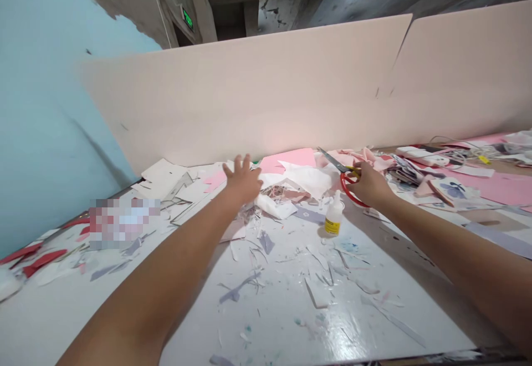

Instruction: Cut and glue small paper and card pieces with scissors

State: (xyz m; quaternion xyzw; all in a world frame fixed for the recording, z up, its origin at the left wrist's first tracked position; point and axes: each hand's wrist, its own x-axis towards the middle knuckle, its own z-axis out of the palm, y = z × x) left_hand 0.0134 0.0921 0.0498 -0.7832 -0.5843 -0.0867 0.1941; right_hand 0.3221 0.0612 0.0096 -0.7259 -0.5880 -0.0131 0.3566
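Paper scraps point(238, 294) litter white table point(286, 321); right hand point(369, 184) grips red scissors point(343, 183); left hand point(243, 179) open.

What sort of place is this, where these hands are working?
Probably a craft or paper-cutting workroom. A white work table is strewn with paper scraps, and there are red-handled scissors and a small squeeze bottle, likely glue.
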